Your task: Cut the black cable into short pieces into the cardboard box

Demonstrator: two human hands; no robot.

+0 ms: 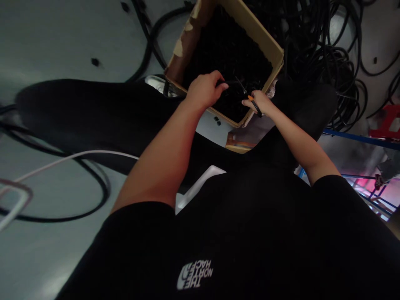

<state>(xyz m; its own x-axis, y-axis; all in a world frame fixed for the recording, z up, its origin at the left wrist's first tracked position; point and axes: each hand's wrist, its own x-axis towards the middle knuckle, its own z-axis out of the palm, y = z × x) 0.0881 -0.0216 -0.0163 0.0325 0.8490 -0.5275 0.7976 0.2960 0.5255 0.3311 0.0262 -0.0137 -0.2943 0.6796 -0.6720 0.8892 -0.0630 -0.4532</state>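
Over an open cardboard box (261, 29) are both of my hands. My left hand (203, 89) is closed around a short end of black hose (231, 83) that points to the right. My right hand (262, 102) grips scissors (250, 98) with orange and black handles. Their thin blades reach up and left, close to the hose end; whether they touch it I cannot tell. Many small dark pieces (228, 39) fill the box, too dim to make out one by one.
Tangled coils of black hose (339, 79) lie on the floor at the upper right. More black hose (103, 183) and a white cable (96, 151) run at the left. Small black bits (95, 62) are scattered about. A red object (389, 123) stands at the right edge.
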